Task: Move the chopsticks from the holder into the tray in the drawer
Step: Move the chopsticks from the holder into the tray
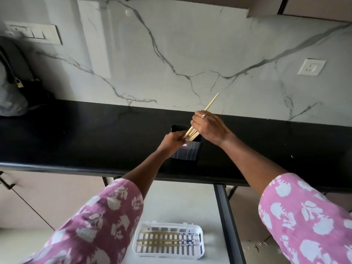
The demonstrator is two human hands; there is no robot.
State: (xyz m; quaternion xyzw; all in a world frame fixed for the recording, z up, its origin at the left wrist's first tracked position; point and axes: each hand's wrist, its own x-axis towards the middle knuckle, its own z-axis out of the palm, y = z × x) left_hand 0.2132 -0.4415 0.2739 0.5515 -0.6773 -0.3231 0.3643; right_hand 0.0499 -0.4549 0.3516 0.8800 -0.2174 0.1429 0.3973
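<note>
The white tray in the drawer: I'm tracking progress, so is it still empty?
No, the white tray already holds a few chopsticks lying flat along its slotted bottom.

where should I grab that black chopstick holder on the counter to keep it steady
Grip the holder's ribbed near wall low down, coming from your side. Its top is crowded by the right hand, left hand and the slanting chopsticks, so the lower body looks freest.

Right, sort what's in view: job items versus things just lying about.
Job: chopsticks gripped by right hand; left hand at black holder; white tray in open drawer.
Lying about: dark bag, switch panel, wall socket.
</note>
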